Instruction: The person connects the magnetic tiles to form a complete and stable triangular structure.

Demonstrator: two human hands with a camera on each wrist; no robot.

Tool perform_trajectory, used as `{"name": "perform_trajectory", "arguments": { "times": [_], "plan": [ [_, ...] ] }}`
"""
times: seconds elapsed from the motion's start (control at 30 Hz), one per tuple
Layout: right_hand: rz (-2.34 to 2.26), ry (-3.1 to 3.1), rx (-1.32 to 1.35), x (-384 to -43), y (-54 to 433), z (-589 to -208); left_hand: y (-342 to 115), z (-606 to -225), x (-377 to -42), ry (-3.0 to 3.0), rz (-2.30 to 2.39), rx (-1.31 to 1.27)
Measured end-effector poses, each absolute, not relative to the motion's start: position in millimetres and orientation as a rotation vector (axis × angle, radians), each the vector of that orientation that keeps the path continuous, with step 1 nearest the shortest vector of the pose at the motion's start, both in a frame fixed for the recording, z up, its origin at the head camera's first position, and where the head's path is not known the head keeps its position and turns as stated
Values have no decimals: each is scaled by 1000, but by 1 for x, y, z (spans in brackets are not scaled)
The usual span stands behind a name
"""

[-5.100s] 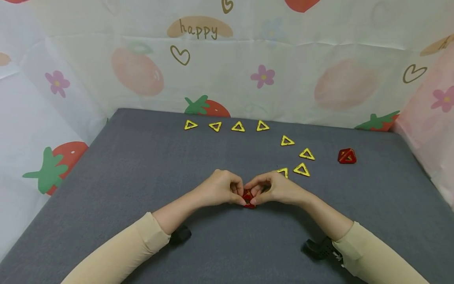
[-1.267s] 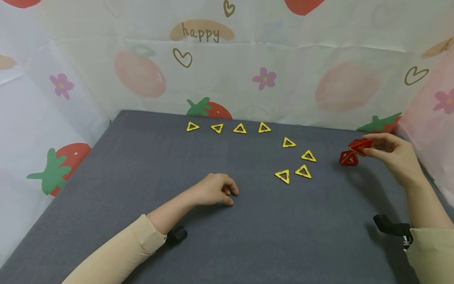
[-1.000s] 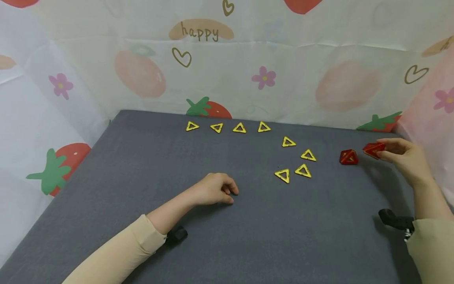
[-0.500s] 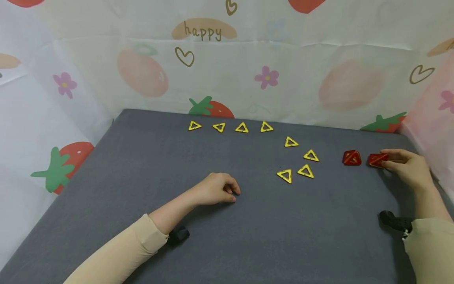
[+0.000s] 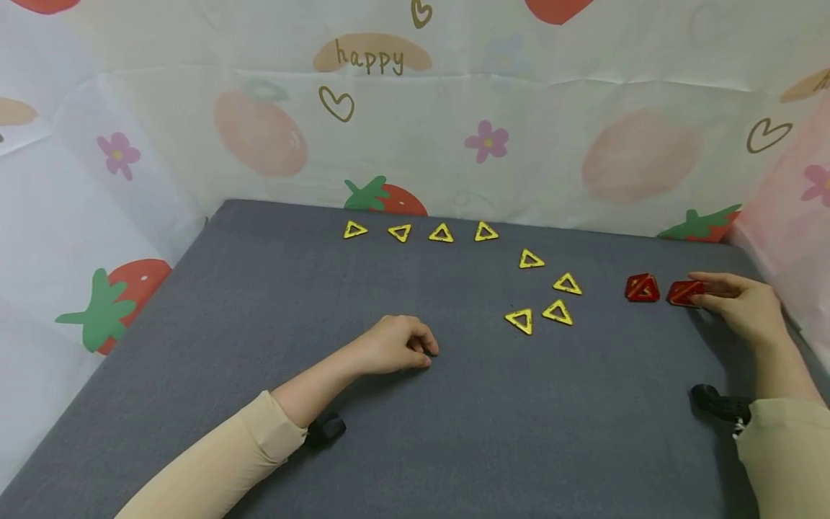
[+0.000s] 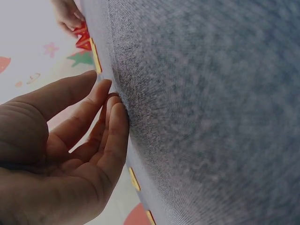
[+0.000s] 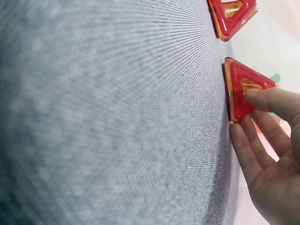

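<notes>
At the table's right side my right hand [image 5: 742, 306] pinches a small red pyramid of triangular magnetic tiles [image 7: 241, 89]. Its thumb lies on the near face, and the pyramid's base is down at the cloth. Just left of it stands a second red pyramid [image 5: 642, 287], with a narrow gap between the two. My left hand [image 5: 395, 346] rests at the middle of the table, fingers loosely curled. Nothing is between its thumb and fingertips in the left wrist view.
Several yellow triangular tiles lie flat: a row along the back edge, one of them a tile [image 5: 442, 233], then others curving toward the right, such as a tile [image 5: 558, 313]. A printed curtain [image 5: 402, 144] hangs behind the grey tabletop [image 5: 259, 303].
Earlier both hands held a red piece at the middle. The right hand has since carried the pyramid right, lowered it beside the other one and shifted it slightly left. The left hand stayed behind.
</notes>
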State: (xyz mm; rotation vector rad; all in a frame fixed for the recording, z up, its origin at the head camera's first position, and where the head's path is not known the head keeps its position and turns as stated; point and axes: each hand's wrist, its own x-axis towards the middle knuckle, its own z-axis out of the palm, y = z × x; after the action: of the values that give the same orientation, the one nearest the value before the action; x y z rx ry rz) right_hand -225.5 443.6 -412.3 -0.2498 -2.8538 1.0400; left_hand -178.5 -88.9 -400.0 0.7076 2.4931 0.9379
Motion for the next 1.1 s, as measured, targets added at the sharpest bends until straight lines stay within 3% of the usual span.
{"name": "perform_trajectory", "arguments": {
  "times": [0.27, 0.6, 0.83, 1.1],
  "plan": [
    [1212, -2748, -276, -226, 445, -409, -89, -396, -177, 2499, 937, 691],
    [1213, -2421, -592, -228, 404, -379, -90, -396, -176, 2498, 954, 697],
    [1311, -2276, -269, -227, 360, -360, -91, -395, -176, 2492, 950, 688],
    [1382, -2359, 51, -220, 330, -364, -85, -396, -179, 2497, 977, 693]
  ]
}}
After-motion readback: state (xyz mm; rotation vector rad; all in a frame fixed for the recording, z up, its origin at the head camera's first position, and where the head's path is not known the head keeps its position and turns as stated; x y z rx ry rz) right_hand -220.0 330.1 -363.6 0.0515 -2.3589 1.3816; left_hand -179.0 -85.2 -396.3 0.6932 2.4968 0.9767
